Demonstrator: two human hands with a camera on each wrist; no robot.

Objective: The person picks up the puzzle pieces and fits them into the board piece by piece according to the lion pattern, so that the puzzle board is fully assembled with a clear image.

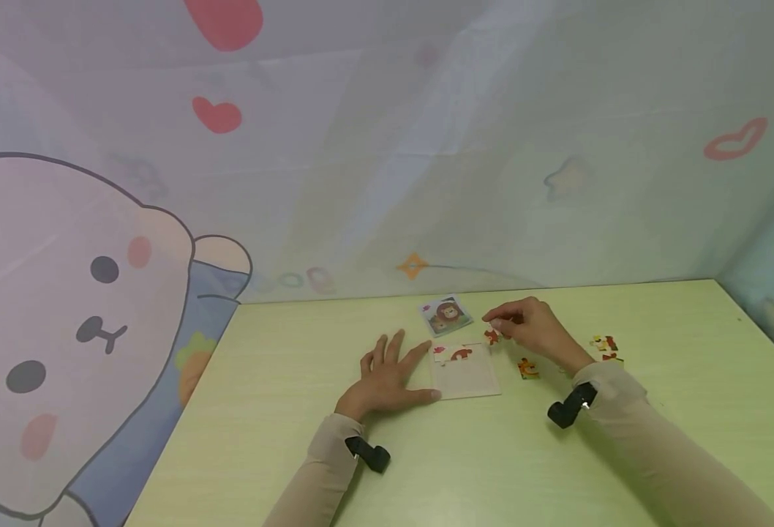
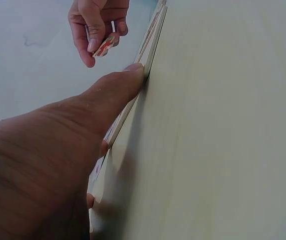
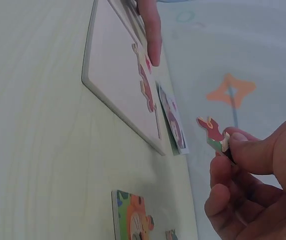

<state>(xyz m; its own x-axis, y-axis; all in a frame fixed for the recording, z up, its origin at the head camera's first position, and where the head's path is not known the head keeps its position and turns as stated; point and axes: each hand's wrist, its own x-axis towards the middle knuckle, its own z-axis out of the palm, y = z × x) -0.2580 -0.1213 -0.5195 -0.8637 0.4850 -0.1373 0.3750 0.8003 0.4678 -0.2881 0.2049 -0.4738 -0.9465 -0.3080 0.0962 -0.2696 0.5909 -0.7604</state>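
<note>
My right hand [image 1: 537, 328] pinches a jigsaw puzzle piece [image 3: 214, 135] between thumb and forefinger. The piece, red-brown with some green and white, is held above the table just off the board's upper right corner. On the table lies a pale square puzzle board [image 1: 467, 379] with a raised rim. A few fitted pieces [image 1: 461, 353] line its top edge, showing brown and pink. My left hand [image 1: 387, 382] rests at the board's left side, fingers spread; its thumb [image 2: 132, 75] touches the lower left edge and its forefinger reaches the upper left corner.
Behind the board lies a picture card [image 1: 448, 315] with a lion on it. Loose puzzle pieces lie to the right: an orange and green one [image 1: 528, 368] near the board, and several more [image 1: 604, 344] beyond my right wrist. A printed cloth backdrop [image 1: 387, 161] stands along the table's far edge.
</note>
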